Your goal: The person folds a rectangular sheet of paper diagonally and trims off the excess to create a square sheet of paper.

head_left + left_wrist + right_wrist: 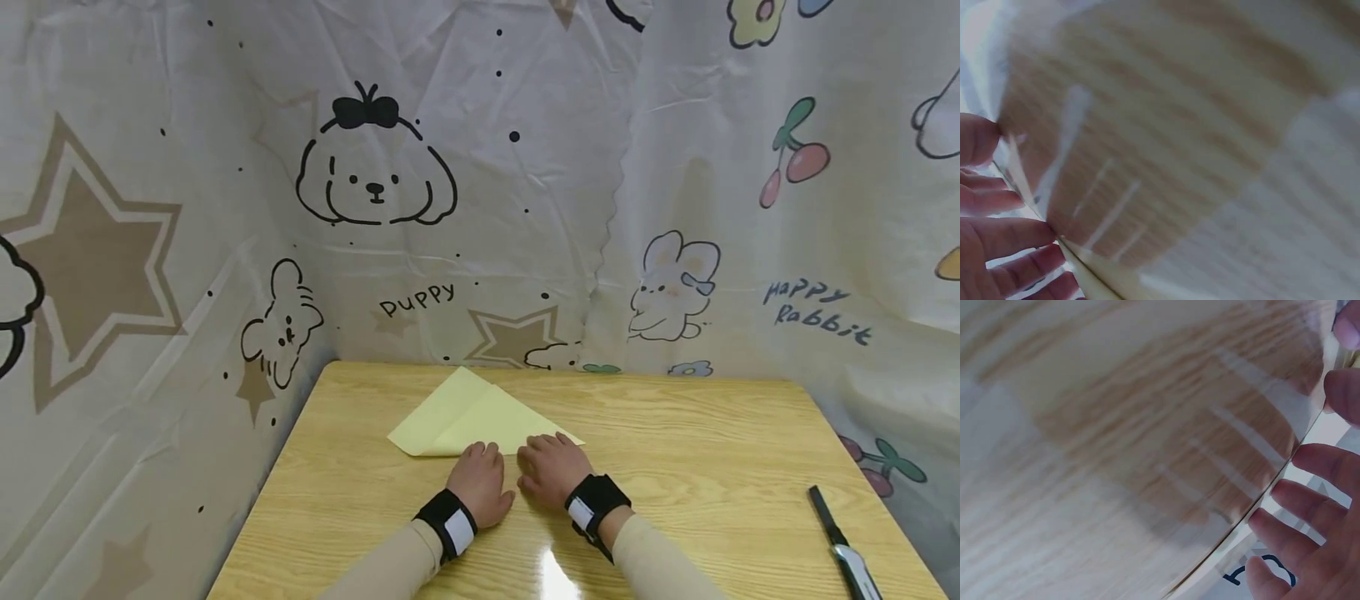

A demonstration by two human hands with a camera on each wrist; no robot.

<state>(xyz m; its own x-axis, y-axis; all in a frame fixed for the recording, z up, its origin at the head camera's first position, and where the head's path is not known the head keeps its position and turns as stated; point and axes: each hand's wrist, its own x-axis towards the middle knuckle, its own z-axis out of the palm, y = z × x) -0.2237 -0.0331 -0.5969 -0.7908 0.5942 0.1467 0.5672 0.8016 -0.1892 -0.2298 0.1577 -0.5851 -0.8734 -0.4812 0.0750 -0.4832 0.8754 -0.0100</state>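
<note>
A pale yellow sheet of paper (480, 408), folded into a broad triangular shape, lies flat on the wooden table, its point toward the back. My left hand (480, 483) rests its fingertips on the near folded edge, around the middle. Close beside it, my right hand (553, 469) presses its fingers on the same edge nearer the right corner. In the left wrist view the left fingers (1019, 237) reach the edge fairly straight. The right wrist view shows the right fingers (1291, 540) spread along the crease. Neither hand grips the paper.
A slim black-and-grey tool (846, 546) lies on the right side of the wooden table (712, 467); its kind is unclear. Behind and left of the table hangs a printed cloth (480, 183) with puppy, rabbit and star drawings. Both wrists wear black straps.
</note>
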